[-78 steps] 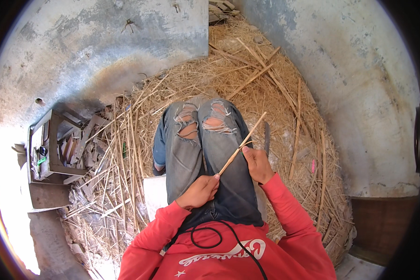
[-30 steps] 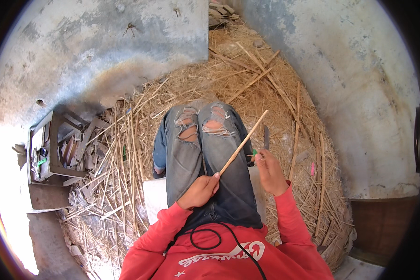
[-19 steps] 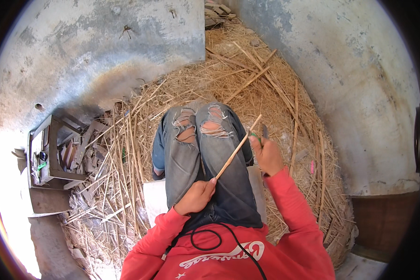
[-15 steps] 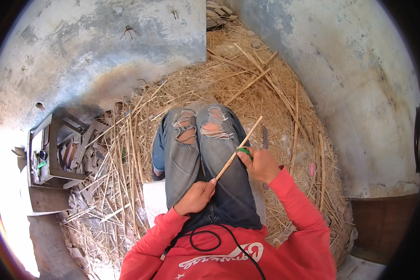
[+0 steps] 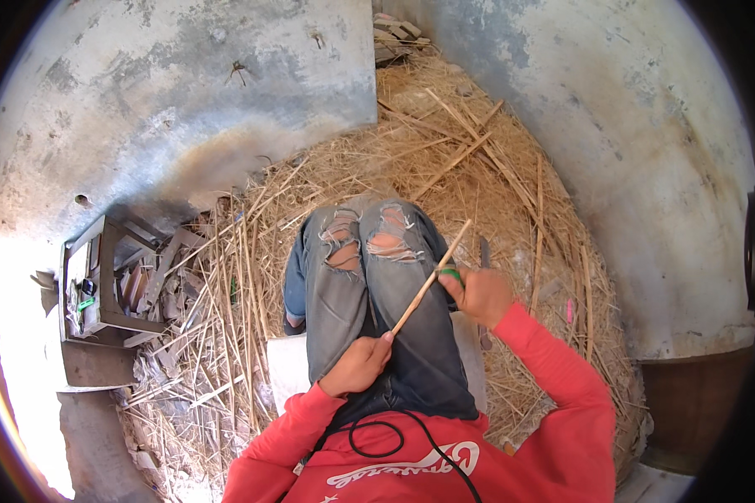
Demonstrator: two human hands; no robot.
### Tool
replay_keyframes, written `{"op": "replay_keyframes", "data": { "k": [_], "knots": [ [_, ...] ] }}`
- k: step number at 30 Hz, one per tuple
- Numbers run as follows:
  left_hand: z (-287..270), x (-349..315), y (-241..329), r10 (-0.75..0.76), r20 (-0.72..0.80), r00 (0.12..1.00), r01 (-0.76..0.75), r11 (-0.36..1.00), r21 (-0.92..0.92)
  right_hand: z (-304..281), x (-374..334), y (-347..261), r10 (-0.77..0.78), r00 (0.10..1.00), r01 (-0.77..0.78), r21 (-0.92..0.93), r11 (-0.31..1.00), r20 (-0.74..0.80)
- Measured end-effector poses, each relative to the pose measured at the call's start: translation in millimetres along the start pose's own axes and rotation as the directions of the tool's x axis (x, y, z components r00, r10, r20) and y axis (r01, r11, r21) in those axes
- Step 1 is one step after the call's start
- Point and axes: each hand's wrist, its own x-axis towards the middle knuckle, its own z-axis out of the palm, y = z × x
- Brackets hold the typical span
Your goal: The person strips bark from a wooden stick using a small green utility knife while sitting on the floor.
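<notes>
My left hand (image 5: pixel 358 366) is closed on the lower end of a thin, pale wooden stick (image 5: pixel 419 296), just above my lap. The stick slants up to the right across my right thigh, its far tip free. Closed around a small green-handled tool (image 5: pixel 450 272), my right hand (image 5: pixel 481 296) presses against the stick's upper half. The tool's working edge is too small to make out. Under the stick are my legs in torn jeans (image 5: pixel 335 302).
Straw and split sticks (image 5: pixel 235 310) cover the floor around me. A long dark flat strip (image 5: pixel 484 251) lies beside my right hand. At left stands a wooden frame (image 5: pixel 101 277) with small things on it. Worn plaster walls (image 5: pixel 612 168) rise ahead and right. A black cord (image 5: pixel 377 425) crosses my front.
The view has shifted slightly. My right hand with the green-handled tool has slid a little toward the stick's far tip. The stick has tilted slightly left; my left hand keeps its hold.
</notes>
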Motion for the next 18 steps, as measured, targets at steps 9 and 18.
{"op": "replay_keyframes", "data": {
  "k": [9, 18],
  "knots": [
    [-4.4, -7.2, 3.7, -0.029, -0.012, 0.999, 0.029, 0.999, -0.043, 14.0, -4.7, 3.2, -0.069, 0.994, 0.073, 0.039, 0.997, -0.084],
    [-5.2, -11.7, 3.2, -0.039, 0.025, 0.999, 0.042, 0.991, -0.129, 28.2, 7.8, 34.2, -0.097, 0.962, 0.058, -0.156, 0.986, -0.256]
  ]
}}
